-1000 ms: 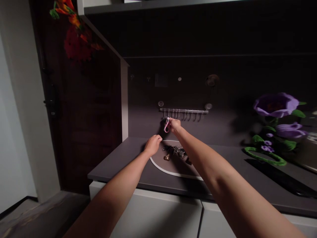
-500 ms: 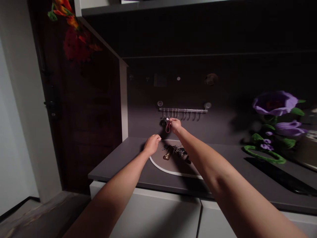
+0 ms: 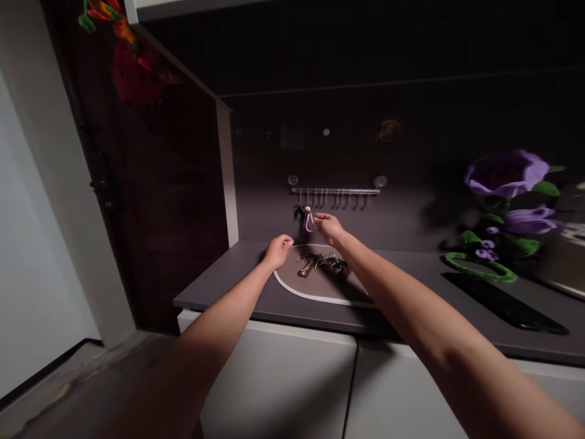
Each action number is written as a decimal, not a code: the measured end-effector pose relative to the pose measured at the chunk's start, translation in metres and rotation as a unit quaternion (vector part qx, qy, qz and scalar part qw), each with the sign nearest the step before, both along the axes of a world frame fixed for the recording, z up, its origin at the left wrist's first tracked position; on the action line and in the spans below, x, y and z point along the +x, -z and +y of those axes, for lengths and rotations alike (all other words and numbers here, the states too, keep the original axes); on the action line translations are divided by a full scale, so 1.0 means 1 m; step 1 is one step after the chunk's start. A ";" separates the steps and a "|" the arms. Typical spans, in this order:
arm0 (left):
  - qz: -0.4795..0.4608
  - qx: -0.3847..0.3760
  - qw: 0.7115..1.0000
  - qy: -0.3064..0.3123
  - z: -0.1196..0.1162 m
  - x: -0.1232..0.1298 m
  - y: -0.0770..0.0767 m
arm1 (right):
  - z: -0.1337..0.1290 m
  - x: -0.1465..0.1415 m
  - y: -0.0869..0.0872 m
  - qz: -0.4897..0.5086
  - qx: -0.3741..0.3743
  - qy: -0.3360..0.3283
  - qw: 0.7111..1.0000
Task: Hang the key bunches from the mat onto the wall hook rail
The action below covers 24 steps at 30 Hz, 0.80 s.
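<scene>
Pink strap [image 3: 309,220] hangs just beside my part-open, empty right hand [image 3: 329,228]; my left hand [image 3: 278,251] curls loosely, contents unclear. A stray brush could unhook it onto keys [image 3: 328,262] below.

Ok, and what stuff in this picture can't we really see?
All in the head view:
Keys on the mat: too small, dark and jumbled to count.
Mat's right part: hidden behind the right forearm.
Left hand: curled fingers hide its palm, so I can't tell if it holds anything.
Dark bunch beside the pink strap: too small and dim.
Orange flowers: cut off by the top edge.
</scene>
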State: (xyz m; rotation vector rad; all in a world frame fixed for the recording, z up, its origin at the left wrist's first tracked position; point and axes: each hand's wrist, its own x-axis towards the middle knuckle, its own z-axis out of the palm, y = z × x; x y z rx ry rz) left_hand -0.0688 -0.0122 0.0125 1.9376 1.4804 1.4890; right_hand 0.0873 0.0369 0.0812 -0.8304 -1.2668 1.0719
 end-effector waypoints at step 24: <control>0.248 -0.018 0.969 -0.012 0.023 0.034 0.001 | -0.033 0.041 0.056 -0.549 0.159 0.084 0.817</control>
